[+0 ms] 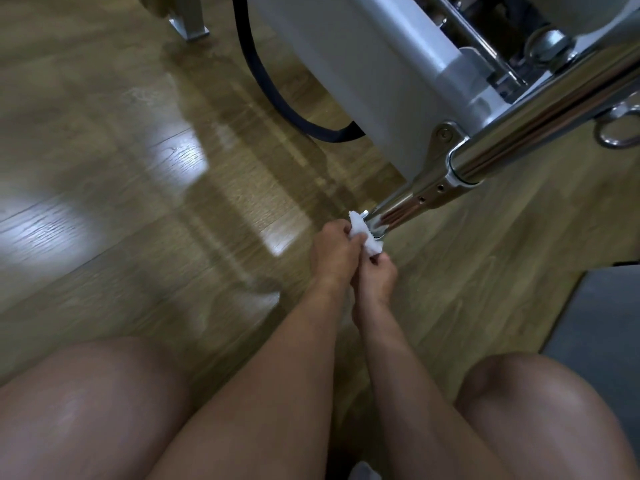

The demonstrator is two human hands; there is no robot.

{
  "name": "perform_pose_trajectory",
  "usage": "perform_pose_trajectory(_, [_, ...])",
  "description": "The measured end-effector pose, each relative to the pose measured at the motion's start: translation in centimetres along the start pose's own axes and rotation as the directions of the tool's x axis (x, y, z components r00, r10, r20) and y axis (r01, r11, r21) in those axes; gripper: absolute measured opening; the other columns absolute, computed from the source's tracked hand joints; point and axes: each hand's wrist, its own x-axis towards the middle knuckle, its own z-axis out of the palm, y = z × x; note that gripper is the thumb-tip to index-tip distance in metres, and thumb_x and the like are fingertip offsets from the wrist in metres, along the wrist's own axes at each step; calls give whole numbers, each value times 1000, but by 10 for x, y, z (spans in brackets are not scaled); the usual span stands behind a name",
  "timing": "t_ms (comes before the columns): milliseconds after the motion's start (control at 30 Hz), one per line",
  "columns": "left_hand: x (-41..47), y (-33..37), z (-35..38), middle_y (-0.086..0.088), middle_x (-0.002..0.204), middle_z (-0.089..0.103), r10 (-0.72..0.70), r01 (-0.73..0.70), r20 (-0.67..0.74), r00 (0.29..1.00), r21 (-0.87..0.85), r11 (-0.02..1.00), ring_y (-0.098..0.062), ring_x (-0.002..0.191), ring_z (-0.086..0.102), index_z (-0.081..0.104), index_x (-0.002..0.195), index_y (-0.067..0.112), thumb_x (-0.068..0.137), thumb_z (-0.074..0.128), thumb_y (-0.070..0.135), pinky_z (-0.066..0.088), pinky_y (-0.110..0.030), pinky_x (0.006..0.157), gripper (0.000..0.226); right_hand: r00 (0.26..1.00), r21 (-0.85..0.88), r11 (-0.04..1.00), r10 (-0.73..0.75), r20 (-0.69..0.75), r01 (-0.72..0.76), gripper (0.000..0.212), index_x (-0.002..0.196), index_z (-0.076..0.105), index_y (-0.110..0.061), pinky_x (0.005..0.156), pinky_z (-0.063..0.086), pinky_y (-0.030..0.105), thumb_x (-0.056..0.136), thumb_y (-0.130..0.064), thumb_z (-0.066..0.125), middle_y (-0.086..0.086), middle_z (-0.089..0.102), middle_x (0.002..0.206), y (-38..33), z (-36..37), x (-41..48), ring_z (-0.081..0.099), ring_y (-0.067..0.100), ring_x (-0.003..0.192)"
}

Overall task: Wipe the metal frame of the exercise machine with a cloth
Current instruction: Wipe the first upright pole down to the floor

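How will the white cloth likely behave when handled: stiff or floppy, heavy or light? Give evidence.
Probably floppy: the cloth bunches and bends against the end of the tube, held between the left hand and right hand. Likely light: fingers alone seem to hold it. Its fluffy surface should grip smooth metal rather than slip, though blur limits certainty.

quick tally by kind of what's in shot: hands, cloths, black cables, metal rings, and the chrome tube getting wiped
hands: 2, left hand and right hand, both holding the cloth
white cloth: 1
chrome frame tube under the cloth: 1
black cable: 1
metal ring: 1
total: 6
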Motion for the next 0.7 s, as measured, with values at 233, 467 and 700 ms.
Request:
perform_pose_trajectory(233, [-2, 31, -54, 9, 67, 62, 20, -21, -57, 998, -14, 1000, -3, 61, 56, 65, 79, 17, 86, 67, 34, 38, -18, 53, 19, 984, -74, 987, -129, 126, 140, 40, 92, 69, -20, 80, 59, 46, 76, -55, 62, 0, 74, 89, -37, 15, -33, 72, 19, 84])
perform_pose_trajectory(467, [-23, 68, -143, 8, 62, 50, 78, -104, -115, 990, -241, 965, -10, 61, 49, 45, 66, 19, 81, 67, 18, 42, -22, 58, 27, 923, -155, 945, -230, 308, 288, 19, 86, 66, -17, 82, 56, 45, 83, -35, 65, 0, 72, 83, -116, 39, -87, 68, 20, 80])
perform_pose_trajectory(700, [-43, 83, -235, 4, 83, 68, 45, -137, -224, 973, -412, 901, -11, 74, 63, 59, 89, 16, 71, 86, 20, 47, -20, 62, 33, 831, -18, 958, -240, 501, 287, 15, 99, 62, -17, 64, 50, 20, 84, -18, 68, 0, 71, 94, -176, 66, -140, 68, 14, 84])
